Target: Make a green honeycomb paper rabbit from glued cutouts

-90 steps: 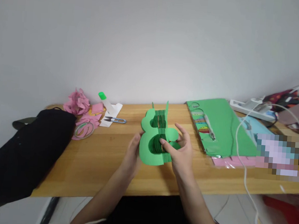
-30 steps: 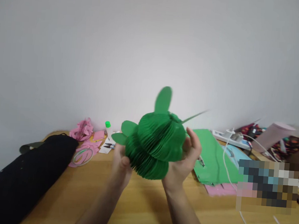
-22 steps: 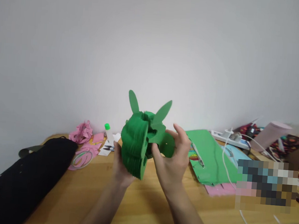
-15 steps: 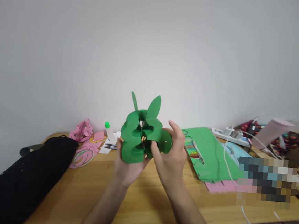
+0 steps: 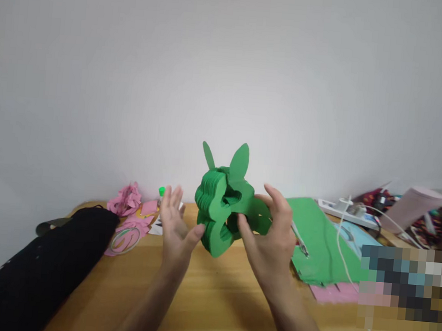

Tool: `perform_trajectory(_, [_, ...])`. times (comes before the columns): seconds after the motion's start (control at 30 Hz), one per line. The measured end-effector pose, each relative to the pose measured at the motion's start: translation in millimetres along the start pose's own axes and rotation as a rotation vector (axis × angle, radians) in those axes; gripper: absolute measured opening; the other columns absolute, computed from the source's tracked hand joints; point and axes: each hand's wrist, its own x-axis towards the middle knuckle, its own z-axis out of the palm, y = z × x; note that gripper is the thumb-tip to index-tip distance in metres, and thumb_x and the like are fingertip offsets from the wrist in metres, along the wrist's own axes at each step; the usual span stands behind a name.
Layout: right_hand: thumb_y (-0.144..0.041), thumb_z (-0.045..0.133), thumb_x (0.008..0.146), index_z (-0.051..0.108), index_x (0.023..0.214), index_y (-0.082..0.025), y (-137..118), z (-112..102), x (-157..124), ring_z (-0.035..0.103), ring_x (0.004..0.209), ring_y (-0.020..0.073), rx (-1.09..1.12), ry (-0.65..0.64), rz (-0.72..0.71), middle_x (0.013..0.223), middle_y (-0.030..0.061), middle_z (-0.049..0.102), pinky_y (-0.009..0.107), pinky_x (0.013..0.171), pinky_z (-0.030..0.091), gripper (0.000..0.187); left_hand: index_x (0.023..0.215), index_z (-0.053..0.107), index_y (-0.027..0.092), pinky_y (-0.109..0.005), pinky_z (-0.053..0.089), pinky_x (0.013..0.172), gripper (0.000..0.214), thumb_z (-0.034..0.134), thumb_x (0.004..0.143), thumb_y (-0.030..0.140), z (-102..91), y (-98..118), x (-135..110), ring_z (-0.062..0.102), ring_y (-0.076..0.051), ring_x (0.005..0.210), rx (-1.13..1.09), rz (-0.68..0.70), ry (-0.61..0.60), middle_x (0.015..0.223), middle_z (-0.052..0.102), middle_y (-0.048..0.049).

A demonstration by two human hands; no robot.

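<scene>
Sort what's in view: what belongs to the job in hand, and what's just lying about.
In the job:
- paper craft, held by the right hand; the left hand is open beside it
- perhaps green sheets, of similar colour

Apparently lying about:
- crumpled pink paper
- black bag
- power strip

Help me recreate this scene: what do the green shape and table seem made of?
Green shape: probably paper or thin card, matte; many thin layers show, without glare.

Table: probably wood, smooth-looking, given its warm brown colour and faint grain; laminate is possible.
</scene>
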Motion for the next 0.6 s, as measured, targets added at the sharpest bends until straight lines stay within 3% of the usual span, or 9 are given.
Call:
perform_trajectory(0.1, [-0.01, 0.064, 0.082, 0.039, 0.141, -0.026, 5, -7, 5, 0.07, 0.093, 0.0196, -0.02, -0.022, -0.051, 0.11, 0.0061, 0.068, 0.032, 0.076, 0.062, 0.066, 0.15, 0.026, 0.034, -0.057, 0.025, 0.116, 0.093, 0.074, 0.073, 0.056, -12.5, 20, 21, 0.025, -0.034, 0.147, 0.375, 0.397, -0.157, 0.156, 0.03, -0.0137])
perform_trajectory(0.23, [-0.009, 0.065, 0.082, 0.038, 0.142, -0.025, 9, -16, 12, 0.07, 0.091, 0.0197, -0.042, -0.033, -0.128, 0.108, 0.0058, 0.07, 0.033, 0.078, 0.062, 0.068, 0.143, 0.041, 0.027, -0.053, 0.036, 0.11, 0.089, 0.079, 0.068, 0.057, -17.4, 58, 46, 0.04, -0.035, 0.135, 0.745, 0.77, -0.314, 0.144, 0.043, -0.0157])
perform_trajectory(0.4, [-0.007, 0.064, 0.082, 0.036, 0.143, -0.027, 11, -20, 20, 0.07, 0.092, 0.0201, -0.017, -0.064, -0.169, 0.105, 0.0043, 0.071, 0.033, 0.077, 0.062, 0.07, 0.141, 0.041, 0.023, -0.043, 0.046, 0.1, 0.085, 0.073, 0.072, 0.061, -14.3, 83, 65, 0.052, -0.028, 0.117, 0.769, 0.751, -0.544, 0.125, 0.055, -0.0127])
perform_trajectory(0.6, [-0.008, 0.063, 0.083, 0.036, 0.144, -0.029, 14, -20, 22, 0.071, 0.092, 0.0214, 0.005, -0.08, -0.18, 0.105, 0.0048, 0.072, 0.035, 0.075, 0.062, 0.07, 0.134, 0.048, 0.023, -0.039, 0.049, 0.093, 0.081, 0.078, 0.067, 0.056, -15.8, 90, 74, 0.053, -0.023, 0.108, 0.712, 0.748, -0.612, 0.117, 0.055, -0.0101])
